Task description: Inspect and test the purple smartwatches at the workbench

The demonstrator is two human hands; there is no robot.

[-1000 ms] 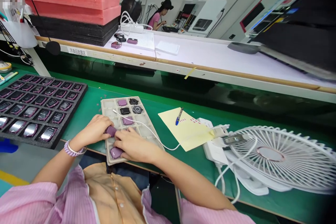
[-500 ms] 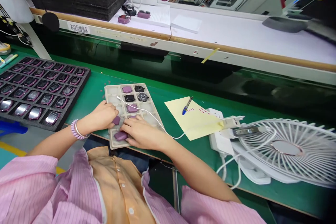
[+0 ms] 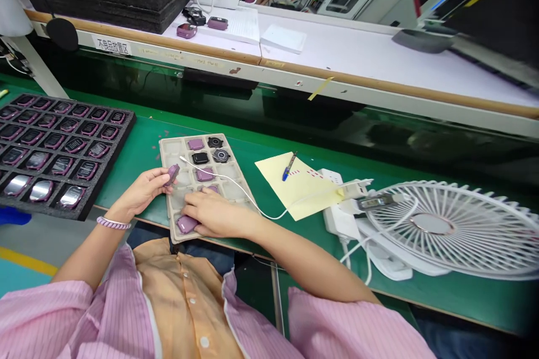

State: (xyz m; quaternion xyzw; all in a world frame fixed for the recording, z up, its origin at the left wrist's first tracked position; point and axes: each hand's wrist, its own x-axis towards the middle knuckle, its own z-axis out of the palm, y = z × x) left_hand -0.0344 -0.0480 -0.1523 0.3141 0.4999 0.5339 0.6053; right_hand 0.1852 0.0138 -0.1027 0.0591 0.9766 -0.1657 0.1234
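Raised over the left edge of the beige compartment tray [image 3: 248, 199], my left hand [image 3: 145, 190] pinches a purple smartwatch case [image 3: 172, 174] between thumb and fingers. My right hand [image 3: 217, 213] lies low over the tray's near part, fingers bent and thumb apart, around the edge of a second purple smartwatch case [image 3: 186, 225]. Behind the right knuckles, another purple case [image 3: 214, 188] is partly covered. Farther up the tray sit purple cases [image 3: 205, 174], a black square watch [image 3: 200, 158] and round dark watch pieces [image 3: 220, 155]. A white cable [image 3: 227, 175] runs across the tray.
On the left, a black foam tray [image 3: 107, 164] carries rows of watches. To the right are a yellow paper [image 3: 290, 196], a pen [image 3: 289, 166], a power strip [image 3: 339, 221] and a white fan [image 3: 433, 224]. A shelf [image 3: 328, 76] spans behind; a person sits beyond.
My left hand has lifted a purple smartwatch case from the tray and moved it left. My right hand stays low over the tray. The whole view has shifted slightly.
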